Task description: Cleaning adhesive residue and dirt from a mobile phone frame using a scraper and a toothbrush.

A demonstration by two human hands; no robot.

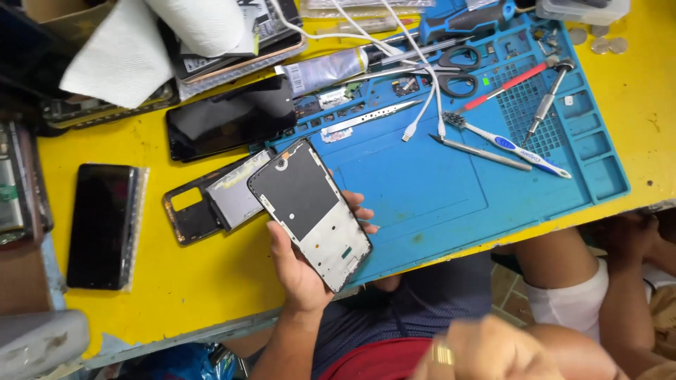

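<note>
Phone frame: an opened phone frame (pixel 310 213) with no back was in the left hand (pixel 299 271). It had a dark upper part and a pale grey lower part.
Where it was: over the near edge of the yellow table (pixel 204 288), just where the blue mat (pixel 436 190) started.
Which way it pointed: its long side ran slantwise. The top end, with a small round hole, pointed up and to the left. The bottom end pointed down and to the right, toward the person.
Left hand: it was wrapped around the frame from below, with the thumb on the left edge and fingertips peeking out on the right edge. It was closed on the frame.
Right hand: it was a blur at the bottom of the view, with a ring (pixel 442 354) on one finger. It touched nothing I could see. I could not tell how far open it was.
Close by: a black back cover (pixel 189 211) with a grey plate lay just left of the frame. A dark phone (pixel 229 119) lay above it, and another dark phone (pixel 102 225) lay far left.
On the mat: a toothbrush (pixel 510 146), scissors (pixel 451 70), a screwdriver (pixel 546 105) and white cables (pixel 422 105).
Hard to see: the palm hid the frame's underside. Another person's arm (pixel 627 281) at the right was cut off by the edge.
</note>
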